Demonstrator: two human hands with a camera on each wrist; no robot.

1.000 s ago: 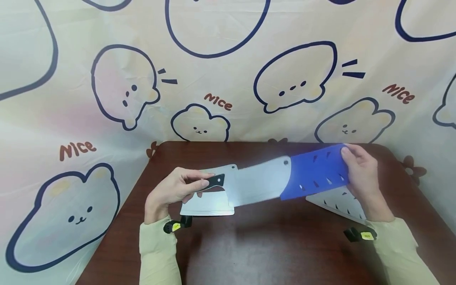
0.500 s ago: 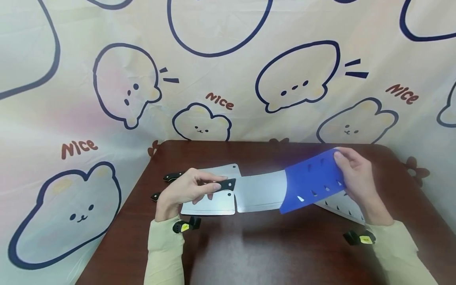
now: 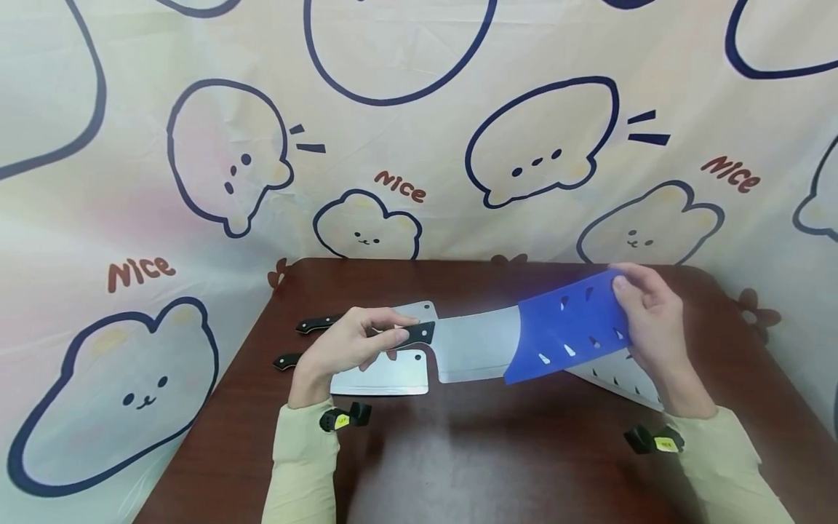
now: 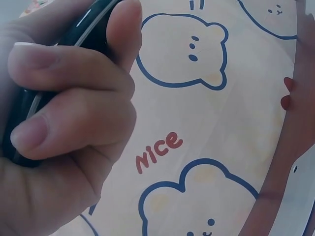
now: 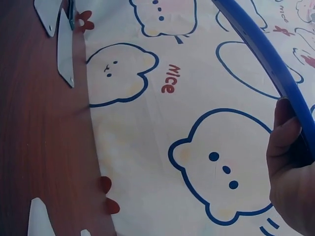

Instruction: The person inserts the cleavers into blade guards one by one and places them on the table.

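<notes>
My left hand (image 3: 350, 349) grips the black handle (image 3: 422, 333) of a cleaver; the left wrist view shows fingers curled round that handle (image 4: 74, 37). Its broad steel blade (image 3: 481, 346) points right, the far end hidden inside a blue blade sheath (image 3: 576, 327) with small slots. At the sheath's outer end my right hand (image 3: 655, 331) holds on, thumb on the near face. In the right wrist view the blue sheath (image 5: 268, 54) shows edge-on. Cleaver and sheath are held up over the table.
Two more black-handled cleavers lie on the brown table (image 3: 406, 466) behind and below my left hand: a rear one (image 3: 422, 311) and a nearer one (image 3: 380, 377). A white slotted sheath (image 3: 615, 377) lies under the right hand. A cartoon-printed cloth (image 3: 445, 218) hangs behind.
The left hand has moved right with the cleaver, and the right hand slightly left. The blade has slid deeper into the blue sheath, hiding the hole at its tip.
</notes>
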